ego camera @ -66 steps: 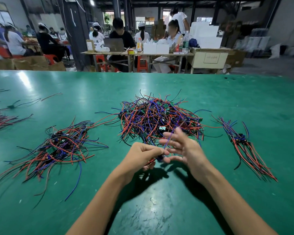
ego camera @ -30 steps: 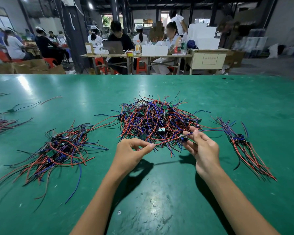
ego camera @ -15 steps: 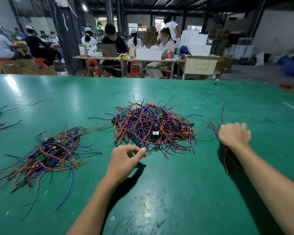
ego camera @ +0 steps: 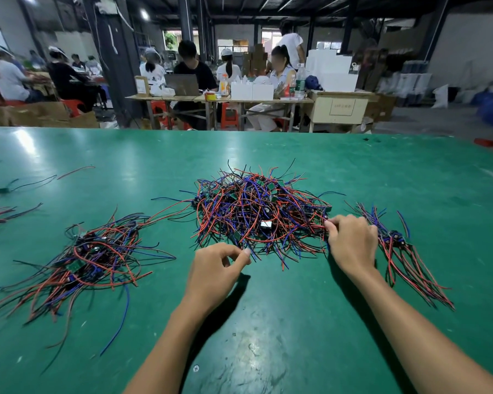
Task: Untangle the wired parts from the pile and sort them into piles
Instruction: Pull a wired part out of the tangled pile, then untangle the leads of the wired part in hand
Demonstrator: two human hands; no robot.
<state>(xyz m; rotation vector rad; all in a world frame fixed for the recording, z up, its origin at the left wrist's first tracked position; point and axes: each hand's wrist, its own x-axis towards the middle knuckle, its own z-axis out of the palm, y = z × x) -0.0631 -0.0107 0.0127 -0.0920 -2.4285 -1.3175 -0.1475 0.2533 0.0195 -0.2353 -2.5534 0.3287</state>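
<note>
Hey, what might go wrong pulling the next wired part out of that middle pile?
1. The right hand pinches wires at the edge of the tangled middle pile; a pull may drag neighbouring parts along.
2. It works right beside the sorted right pile, so dragged wires could mix in.
3. The left hand holds nothing, so the pile seems unsteadied.

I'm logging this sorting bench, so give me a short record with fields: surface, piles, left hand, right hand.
surface: green table
piles: tangled middle pile; spread left pile; aligned right pile
left hand: left hand at the middle pile's near edge, fingers curled, nothing visibly held
right hand: right hand between middle and right piles, fingertips pinching wires at the middle pile's right edge
</note>
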